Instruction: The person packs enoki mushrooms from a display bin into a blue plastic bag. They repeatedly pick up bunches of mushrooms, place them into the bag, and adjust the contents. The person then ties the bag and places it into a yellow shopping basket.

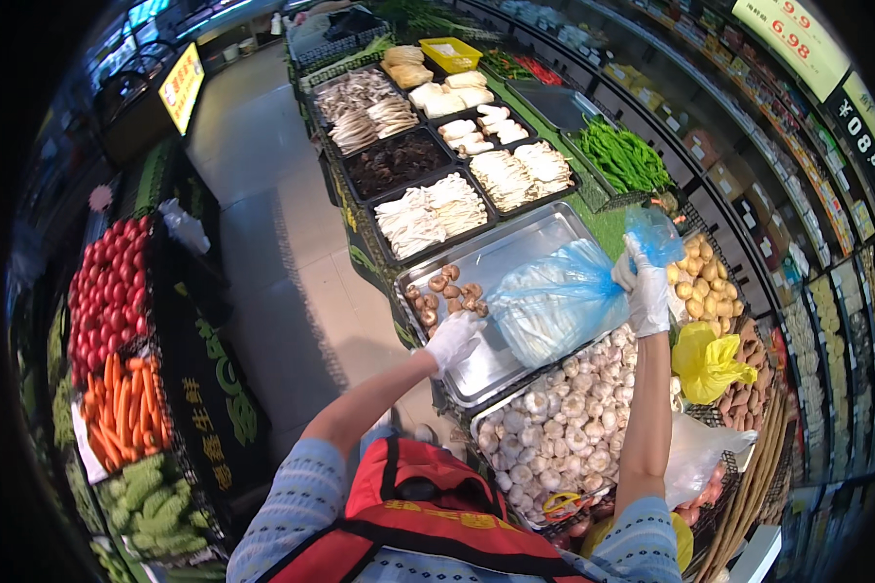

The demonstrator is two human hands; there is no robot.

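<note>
My right hand point(647, 293), in a white glove, grips the gathered neck of a translucent blue plastic bag point(554, 291). Pale, long-stemmed mushrooms show through the bag, which rests on a shallow metal tray point(529, 237). The loose top of the bag point(654, 232) puffs out above that hand. My left hand point(458, 339), also white-gloved, is at the near edge of several brown shiitake mushrooms point(450, 291) lying on the tray's left side. Its fingertips reach the mushrooms, but whether they pinch one is hidden.
Garlic bulbs point(554, 430) fill a crate before me, with scissors point(563, 503) at its near edge. To the right are potatoes point(704, 280) and a yellow plastic bag point(711, 363). Beyond the tray stand black trays of enoki point(430, 215) and green peppers point(620, 153). Carrots point(124, 408) lie left, across the aisle.
</note>
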